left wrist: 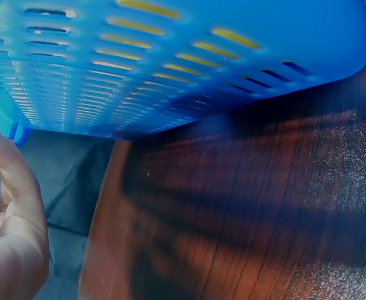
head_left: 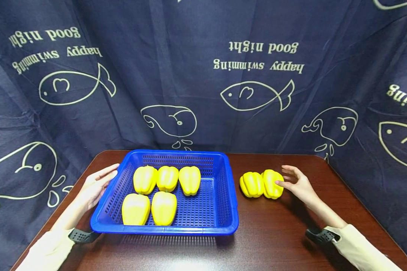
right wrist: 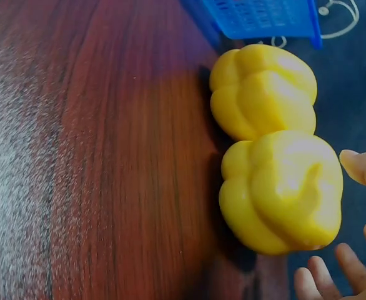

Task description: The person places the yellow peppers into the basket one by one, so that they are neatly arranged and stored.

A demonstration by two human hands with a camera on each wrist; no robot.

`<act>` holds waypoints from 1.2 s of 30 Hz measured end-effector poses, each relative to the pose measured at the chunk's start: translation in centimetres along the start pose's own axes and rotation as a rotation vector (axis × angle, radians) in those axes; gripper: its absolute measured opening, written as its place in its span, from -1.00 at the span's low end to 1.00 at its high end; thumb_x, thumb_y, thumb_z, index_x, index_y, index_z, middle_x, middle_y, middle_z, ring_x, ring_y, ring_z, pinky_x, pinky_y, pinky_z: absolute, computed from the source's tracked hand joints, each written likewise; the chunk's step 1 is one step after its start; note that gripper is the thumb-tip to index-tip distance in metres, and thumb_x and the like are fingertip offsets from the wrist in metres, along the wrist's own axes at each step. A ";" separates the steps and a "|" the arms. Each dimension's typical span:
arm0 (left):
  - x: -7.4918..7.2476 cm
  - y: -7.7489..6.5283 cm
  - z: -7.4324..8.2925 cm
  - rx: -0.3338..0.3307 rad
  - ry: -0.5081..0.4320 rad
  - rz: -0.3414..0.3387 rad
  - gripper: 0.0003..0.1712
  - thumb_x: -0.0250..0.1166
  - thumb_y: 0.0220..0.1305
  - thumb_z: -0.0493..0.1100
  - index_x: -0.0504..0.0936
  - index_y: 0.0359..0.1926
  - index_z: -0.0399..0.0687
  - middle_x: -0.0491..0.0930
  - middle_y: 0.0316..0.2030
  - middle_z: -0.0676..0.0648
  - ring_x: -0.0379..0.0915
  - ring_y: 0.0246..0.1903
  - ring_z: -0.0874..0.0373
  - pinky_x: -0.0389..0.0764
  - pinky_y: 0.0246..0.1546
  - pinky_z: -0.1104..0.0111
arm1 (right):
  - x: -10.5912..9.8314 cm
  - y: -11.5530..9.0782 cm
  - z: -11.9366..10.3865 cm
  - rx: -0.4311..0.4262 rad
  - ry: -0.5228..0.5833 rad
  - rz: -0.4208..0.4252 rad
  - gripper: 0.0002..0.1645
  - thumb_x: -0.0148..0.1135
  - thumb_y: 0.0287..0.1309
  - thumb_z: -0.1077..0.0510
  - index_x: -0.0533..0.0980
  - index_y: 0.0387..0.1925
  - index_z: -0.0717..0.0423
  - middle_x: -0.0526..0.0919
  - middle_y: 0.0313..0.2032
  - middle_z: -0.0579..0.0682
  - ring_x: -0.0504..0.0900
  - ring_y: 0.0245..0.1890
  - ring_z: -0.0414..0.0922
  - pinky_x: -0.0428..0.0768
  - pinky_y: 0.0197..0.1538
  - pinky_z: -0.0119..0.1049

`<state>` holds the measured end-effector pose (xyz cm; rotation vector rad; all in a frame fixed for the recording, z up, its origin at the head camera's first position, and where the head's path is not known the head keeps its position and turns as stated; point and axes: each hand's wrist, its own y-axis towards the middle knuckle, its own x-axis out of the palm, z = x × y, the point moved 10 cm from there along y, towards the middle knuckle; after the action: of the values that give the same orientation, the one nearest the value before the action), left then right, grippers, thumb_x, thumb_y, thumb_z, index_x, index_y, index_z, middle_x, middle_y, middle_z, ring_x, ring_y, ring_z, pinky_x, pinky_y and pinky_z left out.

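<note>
In the head view, several yellow bell peppers (head_left: 164, 209) lie in a blue plastic basket (head_left: 165, 229), in two rows. My left hand (head_left: 96, 186) is at the basket's left side, fingers extended against the rim. The left wrist view shows that hand (left wrist: 14, 231) beside the slotted wall (left wrist: 264, 37); whether it bears any weight is unclear. Right of the basket, two more bell peppers (head_left: 252, 184) sit side by side on the table. My right hand (head_left: 300, 188) is spread beside the outer pepper (right wrist: 289, 194), its thumb (right wrist: 361, 167) close to it; contact cannot be made out.
The brown wooden table (head_left: 268, 233) carries everything. Behind it and at both sides hangs a dark blue curtain (head_left: 203, 67) printed with fish, whales and upside-down lettering. Each wrist wears a dark strap (head_left: 320, 236).
</note>
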<state>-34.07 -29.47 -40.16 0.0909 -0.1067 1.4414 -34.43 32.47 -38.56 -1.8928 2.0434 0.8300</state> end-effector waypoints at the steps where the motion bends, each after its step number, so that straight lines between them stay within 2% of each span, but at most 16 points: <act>1: 0.0 0.0 0.0 0.002 -0.001 0.000 -0.56 0.13 0.41 -0.15 0.45 0.28 0.11 0.69 -0.18 0.25 0.68 -0.26 0.29 0.69 -0.30 0.40 | 0.1 0.1 0.5 0.034 0.037 -0.013 -0.26 0.40 0.06 0.17 0.30 0.23 0.24 0.48 0.09 0.13 0.52 -0.19 -0.48 0.55 -0.18 -0.57; 4: 0.0 0.0 0.0 0.006 -0.019 -0.003 -0.57 0.13 0.41 -0.16 0.47 0.26 0.13 0.70 -0.17 0.24 0.68 -0.25 0.29 0.69 -0.29 0.41 | 0.8 0.3 2.1 0.109 0.173 -0.073 -0.24 0.35 0.12 0.12 0.24 0.28 0.24 0.46 0.10 0.08 0.53 -0.20 -0.51 0.58 -0.19 -0.52; 9: 0.1 0.0 0.1 0.010 -0.047 -0.012 -0.62 0.12 0.41 -0.19 0.53 0.20 0.16 0.70 -0.18 0.22 0.68 -0.25 0.29 0.69 -0.29 0.41 | 2.2 0.5 3.8 0.168 0.325 -0.184 -0.12 0.30 0.17 0.08 0.09 0.36 0.35 0.45 -0.02 -0.20 0.56 -0.18 -0.49 0.60 -0.16 -0.53; 12: 0.2 0.0 0.1 0.010 -0.052 -0.012 -0.66 0.12 0.41 -0.19 0.58 0.13 0.22 0.71 -0.19 0.22 0.68 -0.27 0.28 0.69 -0.30 0.42 | 2.9 0.5 4.1 0.175 0.301 -0.224 -0.05 0.31 0.15 0.04 0.06 0.37 0.38 0.46 -0.09 -0.30 0.56 -0.19 -0.48 0.59 -0.15 -0.55; 14: 0.2 0.0 0.1 0.012 -0.056 -0.016 -0.67 0.12 0.41 -0.19 0.60 0.09 0.25 0.71 -0.19 0.22 0.68 -0.27 0.28 0.69 -0.31 0.41 | 3.2 0.5 4.0 0.187 0.296 -0.221 -0.06 0.33 0.13 0.04 0.08 0.36 0.38 0.49 -0.12 -0.31 0.57 -0.21 -0.46 0.59 -0.17 -0.54; 23: 0.3 0.0 0.1 0.022 -0.064 -0.025 -0.67 0.10 0.42 -0.21 0.60 0.09 0.24 0.71 -0.18 0.21 0.68 -0.27 0.28 0.69 -0.31 0.41 | 3.6 0.3 4.0 0.249 0.235 -0.212 -0.16 0.29 0.18 0.09 0.12 0.33 0.38 0.44 -0.07 -0.14 0.54 -0.26 -0.43 0.57 -0.17 -0.52; 27: 0.3 -0.1 0.1 0.022 -0.070 -0.025 -0.67 0.09 0.43 -0.21 0.59 0.08 0.25 0.70 -0.18 0.21 0.67 -0.26 0.29 0.68 -0.30 0.42 | 3.4 0.3 4.0 0.237 0.219 -0.195 -0.21 0.31 0.16 0.11 0.17 0.29 0.35 0.48 -0.16 -0.25 0.53 -0.27 -0.41 0.56 -0.20 -0.50; 31: 0.3 -0.1 0.0 0.020 -0.067 -0.019 -0.66 0.08 0.43 -0.22 0.59 0.09 0.25 0.70 -0.18 0.22 0.67 -0.25 0.29 0.68 -0.29 0.43 | 3.1 0.1 4.2 0.225 0.244 -0.200 -0.26 0.31 0.15 0.17 0.19 0.26 0.34 0.52 -0.25 -0.36 0.55 -0.28 -0.40 0.58 -0.24 -0.47; 36: 0.1 0.0 0.0 0.029 -0.066 -0.011 -0.64 0.06 0.44 -0.24 0.58 0.11 0.24 0.69 -0.17 0.23 0.66 -0.24 0.30 0.68 -0.29 0.44 | 2.8 0.0 4.3 0.214 0.284 -0.240 -0.30 0.28 0.18 0.21 0.19 0.26 0.32 0.51 -0.19 -0.34 0.58 -0.26 -0.42 0.59 -0.19 -0.51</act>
<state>-34.01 -29.36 -40.12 0.1628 -0.1389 1.4299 -35.71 32.47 -43.57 -2.1709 1.9064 0.2861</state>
